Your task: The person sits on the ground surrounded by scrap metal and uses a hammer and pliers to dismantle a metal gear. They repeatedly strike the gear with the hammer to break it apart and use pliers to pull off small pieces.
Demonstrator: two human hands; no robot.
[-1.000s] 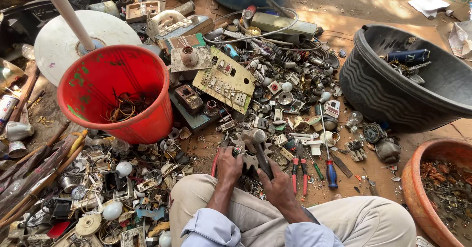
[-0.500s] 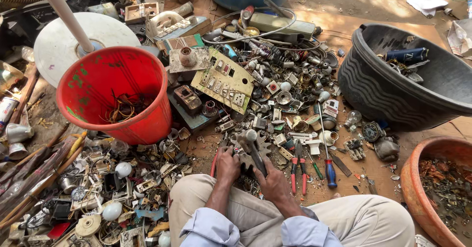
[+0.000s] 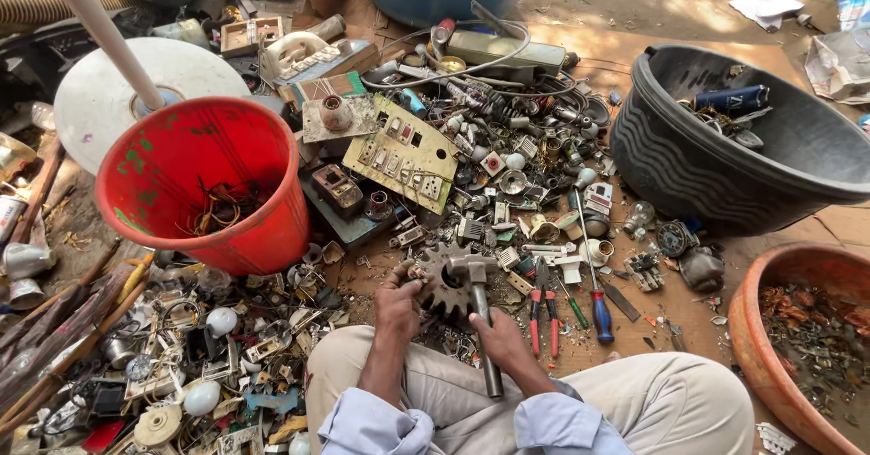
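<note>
A: As the scrap fills the frame, start at the left. What's there?

B: A white disc [image 3: 109, 92] at upper left with a pale pipe [image 3: 104, 38] rising from it. Just below it stands a red bucket [image 3: 204, 183] with tangled wire at the bottom. Bulbs and small metal parts lie across the lower left of the floor.

A: And the hands?

B: Low in the middle. The left hand [image 3: 397, 305] has its fingers curled, pinching a small piece against the left edge of a rusty gear [image 3: 442, 278] that lies on the floor just above the knees. The right hand [image 3: 498, 335] is wrapped around the handle of a hammer [image 3: 478, 314]; the hammer's head rests over the gear's centre.

A: What's above them?

B: A cream switch plate [image 3: 403, 154], tilted, and behind it a heap of sockets, fittings and cable.

A: To the right?

B: Red-handled pliers [image 3: 541, 308] and a blue-handled screwdriver [image 3: 596, 283] lie just right of the hammer. Farther right is a black tub [image 3: 689, 160] at upper right, holding a dark blue can. A brown clay bowl [image 3: 770, 328] of small scrap sits at lower right.
</note>
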